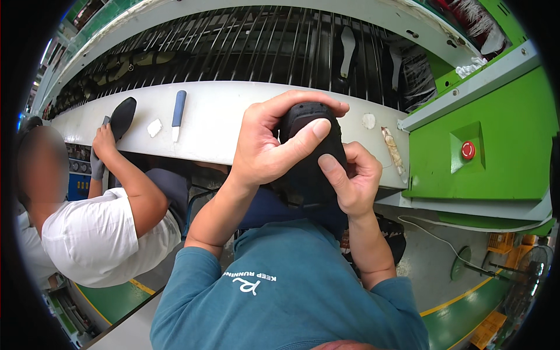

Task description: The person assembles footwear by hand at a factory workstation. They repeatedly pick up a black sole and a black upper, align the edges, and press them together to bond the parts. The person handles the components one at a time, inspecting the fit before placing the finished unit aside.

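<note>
A black shoe [309, 182] is held up between my two hands, in front of the white ledge. My left hand [274, 143] wraps round its upper end from the left, with the thumb pressed on its face and the fingers over the far edge. Lower on the right side, my right hand [357, 178] grips the shoe with bent fingers and the thumb on its surface. Part of the shoe's lower end blends into dark clothing behind it.
On the white ledge [219, 125] lie a blue-handled blade [179, 111], white scraps [154, 128] and a tape-wrapped stick [393, 150]. Metal rods [256, 46] run behind it. A green machine [496, 116] with a red button [468, 150] stands right; a co-worker [108, 233] holds a black shoe piece [123, 116] left.
</note>
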A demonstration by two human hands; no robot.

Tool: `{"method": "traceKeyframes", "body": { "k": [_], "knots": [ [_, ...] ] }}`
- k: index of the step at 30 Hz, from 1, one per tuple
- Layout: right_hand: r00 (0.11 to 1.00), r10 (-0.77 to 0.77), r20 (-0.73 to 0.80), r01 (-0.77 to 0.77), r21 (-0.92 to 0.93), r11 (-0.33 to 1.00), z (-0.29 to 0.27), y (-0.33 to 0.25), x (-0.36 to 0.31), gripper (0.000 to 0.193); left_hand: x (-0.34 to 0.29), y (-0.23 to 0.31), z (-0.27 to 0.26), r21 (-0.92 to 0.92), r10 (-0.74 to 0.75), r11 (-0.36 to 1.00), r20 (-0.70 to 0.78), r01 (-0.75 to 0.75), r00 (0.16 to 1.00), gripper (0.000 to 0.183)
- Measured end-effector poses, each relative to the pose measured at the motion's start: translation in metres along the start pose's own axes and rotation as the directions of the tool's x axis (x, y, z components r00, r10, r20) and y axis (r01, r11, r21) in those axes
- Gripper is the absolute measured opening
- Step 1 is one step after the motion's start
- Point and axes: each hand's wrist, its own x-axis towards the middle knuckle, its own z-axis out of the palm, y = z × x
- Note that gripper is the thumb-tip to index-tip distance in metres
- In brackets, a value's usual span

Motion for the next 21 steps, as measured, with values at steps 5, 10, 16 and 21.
{"method": "traceKeyframes", "body": {
  "k": [5,10,16,21],
  "knots": [
    [1.000,0.000,0.008,0.000,-0.020,1.000,-0.002,0.001,0.004,0.019,0.002,-0.002,-0.003,0.019,-0.017,1.000,0.013,0.017,1.000,0.035],
    [1.000,0.014,0.015,-0.014,-0.015,1.000,0.000,0.000,0.008,0.020,0.004,-0.002,-0.008,0.001,-0.052,0.999,0.029,0.052,0.998,0.036],
    [1.000,0.012,0.000,-0.012,0.000,1.000,-0.002,0.000,0.008,0.021,0.004,-0.007,-0.008,-0.075,-0.020,0.997,0.043,0.023,0.999,0.042],
    [1.000,0.012,0.009,-0.011,-0.019,1.000,-0.004,0.000,0.009,0.021,0.006,-0.010,-0.014,-0.086,-0.020,0.996,0.094,0.028,0.995,0.047]
  ]
}}
